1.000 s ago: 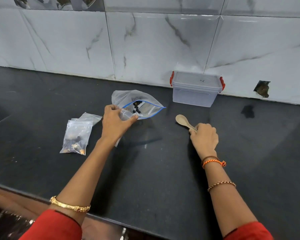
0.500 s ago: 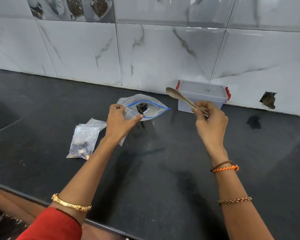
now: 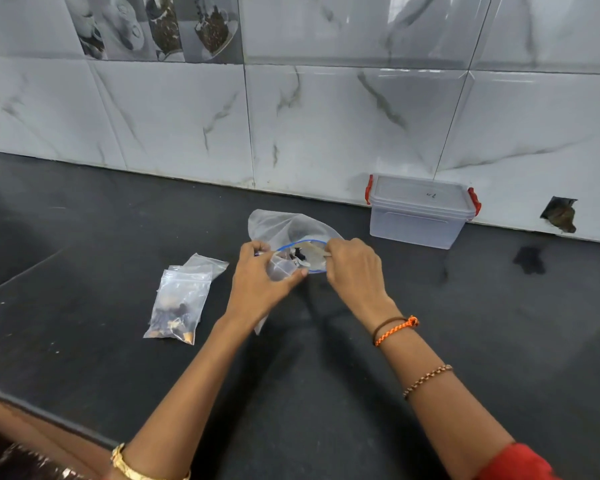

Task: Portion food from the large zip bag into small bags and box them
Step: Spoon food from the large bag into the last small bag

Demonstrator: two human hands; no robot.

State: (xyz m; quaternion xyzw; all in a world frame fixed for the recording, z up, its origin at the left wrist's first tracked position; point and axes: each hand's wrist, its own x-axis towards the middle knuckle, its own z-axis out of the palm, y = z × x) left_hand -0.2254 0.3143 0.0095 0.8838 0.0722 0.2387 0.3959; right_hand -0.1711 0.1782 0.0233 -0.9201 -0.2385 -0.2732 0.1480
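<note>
Scooping is under way: the right hand (image 3: pixel 354 268) holds a spoon (image 3: pixel 310 254) inside the large zip bag (image 3: pixel 284 225), whose mouth the left hand (image 3: pixel 260 278) pinches open together with a small bag (image 3: pixel 283 268). Next, I judge, a loaded spoon must tip into that small bag; a filled small bag (image 3: pixel 177 306) lies on the desk (image 3: pixel 465 341) left of both hands, the lidded box (image 3: pixel 420 213) beyond the right.

I see all of this from one wide-angle camera on my head, which looks forward and down over the dark counter (image 3: pixel 84 341) toward the marble-tiled wall (image 3: pixel 326 133) at its far side. It sits close enough that both my forearms reach up from the bottom edge, and my left hand (image 3: pixel 257 282) and right hand (image 3: pixel 354 268) meet near the middle of the picture, with the lidded box (image 3: pixel 418 211) against the wall beyond them. Straight lines bow toward the edges, and there is no second view to share any part of the scene.
</note>
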